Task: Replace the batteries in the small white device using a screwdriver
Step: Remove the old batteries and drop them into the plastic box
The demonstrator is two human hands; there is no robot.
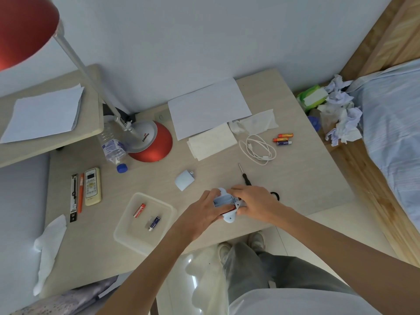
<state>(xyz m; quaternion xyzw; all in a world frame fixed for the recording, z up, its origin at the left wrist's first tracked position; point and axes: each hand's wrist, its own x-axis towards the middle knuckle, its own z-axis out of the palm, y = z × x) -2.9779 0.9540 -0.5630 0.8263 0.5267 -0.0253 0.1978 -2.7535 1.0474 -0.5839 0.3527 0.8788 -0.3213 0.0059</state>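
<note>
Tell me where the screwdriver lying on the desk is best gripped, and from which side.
Grip the screwdriver by its thick black handle, not the thin shaft. It lies flat on the desk just beyond the right hand, handle toward the person and tip pointing away. Probably best to come down from above on the near side, pinching across the handle, whose two sides are clear.

- Three loose batteries (281,139) on the bench (306,178)
- Two batteries (139,210) in one clear tray (127,237)
- One screwdriver (245,175)
- One white cable (258,150)
- One remote (92,186)
- One plastic bottle (112,146)
- One red lamp (147,139)
- One white cover (185,179)
</note>
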